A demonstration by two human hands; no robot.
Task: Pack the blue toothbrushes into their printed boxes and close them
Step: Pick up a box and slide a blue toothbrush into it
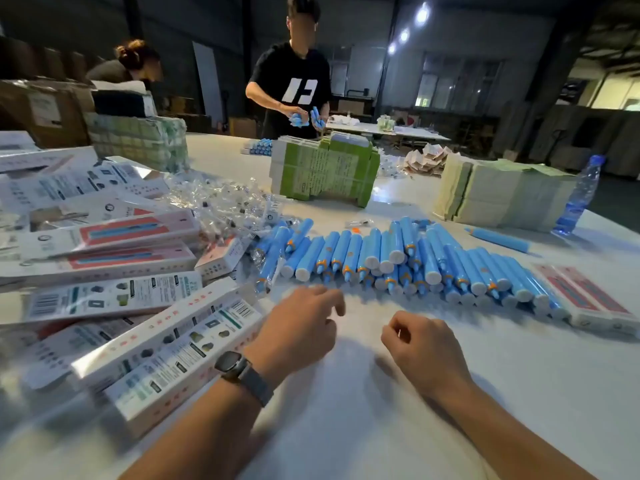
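Fingers of both hands hang loosely curled above the table.

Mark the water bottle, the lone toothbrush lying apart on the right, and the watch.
water bottle (579,195): head view, middle of the clear body.
lone toothbrush (498,239): head view, middle of the blue handle.
watch (229,362): head view, dark face on the left wrist.
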